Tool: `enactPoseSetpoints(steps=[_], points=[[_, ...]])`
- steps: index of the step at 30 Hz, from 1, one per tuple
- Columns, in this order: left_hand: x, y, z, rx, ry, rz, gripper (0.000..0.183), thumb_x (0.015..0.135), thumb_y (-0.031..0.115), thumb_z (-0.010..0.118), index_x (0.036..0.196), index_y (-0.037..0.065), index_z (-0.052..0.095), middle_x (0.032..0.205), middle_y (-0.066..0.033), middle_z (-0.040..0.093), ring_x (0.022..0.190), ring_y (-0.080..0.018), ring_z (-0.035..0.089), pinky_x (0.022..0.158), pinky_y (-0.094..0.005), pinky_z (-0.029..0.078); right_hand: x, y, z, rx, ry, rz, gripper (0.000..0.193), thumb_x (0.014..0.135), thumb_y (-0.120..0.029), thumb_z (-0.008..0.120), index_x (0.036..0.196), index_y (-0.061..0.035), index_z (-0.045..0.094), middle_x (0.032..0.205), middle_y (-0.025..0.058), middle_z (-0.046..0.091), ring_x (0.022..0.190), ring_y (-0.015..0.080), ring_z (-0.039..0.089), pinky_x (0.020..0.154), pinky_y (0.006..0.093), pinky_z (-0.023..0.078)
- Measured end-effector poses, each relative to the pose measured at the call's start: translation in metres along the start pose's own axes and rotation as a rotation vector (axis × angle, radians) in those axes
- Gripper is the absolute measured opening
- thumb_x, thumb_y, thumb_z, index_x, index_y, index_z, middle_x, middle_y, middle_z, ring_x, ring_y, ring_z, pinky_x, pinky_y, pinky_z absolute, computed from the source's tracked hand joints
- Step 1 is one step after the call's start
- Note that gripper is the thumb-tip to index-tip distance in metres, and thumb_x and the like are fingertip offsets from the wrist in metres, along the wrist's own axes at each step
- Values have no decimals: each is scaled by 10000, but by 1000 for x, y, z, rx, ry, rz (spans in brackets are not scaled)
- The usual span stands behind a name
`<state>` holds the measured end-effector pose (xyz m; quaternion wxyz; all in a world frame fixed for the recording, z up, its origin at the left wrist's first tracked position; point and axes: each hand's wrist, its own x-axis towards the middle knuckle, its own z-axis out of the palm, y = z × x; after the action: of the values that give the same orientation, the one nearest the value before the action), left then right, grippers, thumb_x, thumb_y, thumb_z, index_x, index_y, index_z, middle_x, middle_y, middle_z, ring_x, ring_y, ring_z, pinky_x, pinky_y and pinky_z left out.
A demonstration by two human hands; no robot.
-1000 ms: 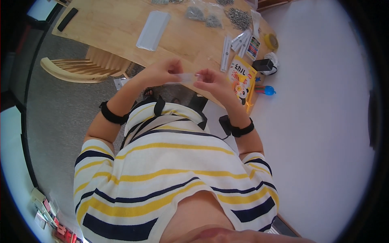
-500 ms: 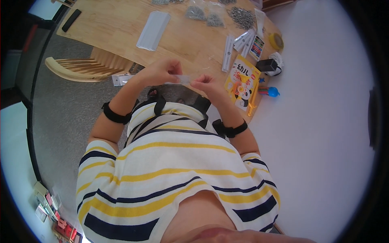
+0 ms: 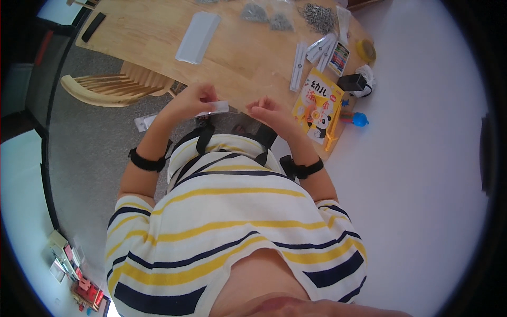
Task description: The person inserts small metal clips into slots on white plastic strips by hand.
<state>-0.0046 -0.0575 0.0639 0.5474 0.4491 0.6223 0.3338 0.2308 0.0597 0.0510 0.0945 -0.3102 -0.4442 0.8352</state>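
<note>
My left hand [image 3: 191,101] is closed on a long, narrow clear plastic packet [image 3: 217,107]. One end sticks out past my fingertips toward the right. The packet's other end [image 3: 143,123], whitish, shows beyond my left wrist, over the floor. My right hand [image 3: 264,109] is a short gap away from the packet, thumb and fingers pinched together. Whether something thin is between those fingertips is too small to make out. Both hands hover at the near edge of the wooden table [image 3: 237,63].
On the table lie a stack of clear sleeves [image 3: 198,37], long packets [image 3: 297,66], a yellow book [image 3: 318,105], a crayon box [image 3: 338,58], a tape roll [image 3: 365,50], a black box [image 3: 351,82] and a pile of metal pieces [image 3: 319,18]. A wooden chair [image 3: 113,87] stands left.
My left hand has moved left with the packet. The packet's near end, earlier reaching my right fingertips, is now apart from them. My right hand stays nearly in place.
</note>
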Motion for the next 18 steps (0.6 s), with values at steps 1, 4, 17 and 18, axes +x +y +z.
enactPoseSetpoints(steps=[1,4,17,18], points=[[-4,0,1,-31,11,-28,163,712,24,662,797,8,523,731,-36,574,688,-99,533,616,-241,432,2,-1,-1,9,2,1,132,803,-170,662,821,-50,610,823,10,580,776,56,501,657,201,424],[-11,-1,8,-52,24,-77,157,714,22,658,799,6,527,729,-43,585,687,-101,547,613,-237,438,-1,2,7,-224,-5,90,216,821,-186,644,965,-26,628,926,39,603,865,67,519,729,215,439],[-24,-1,15,-114,50,-117,152,715,28,658,809,12,539,743,-45,600,683,-93,562,620,-218,448,10,14,17,-154,-66,206,147,788,-162,669,840,-26,647,793,7,620,759,77,541,689,208,418],[-25,-2,15,-113,55,-118,152,715,28,658,809,12,539,743,-45,600,683,-93,562,620,-218,448,9,13,18,-133,-68,195,126,785,-151,669,817,-32,642,781,4,614,749,76,535,677,205,414]])
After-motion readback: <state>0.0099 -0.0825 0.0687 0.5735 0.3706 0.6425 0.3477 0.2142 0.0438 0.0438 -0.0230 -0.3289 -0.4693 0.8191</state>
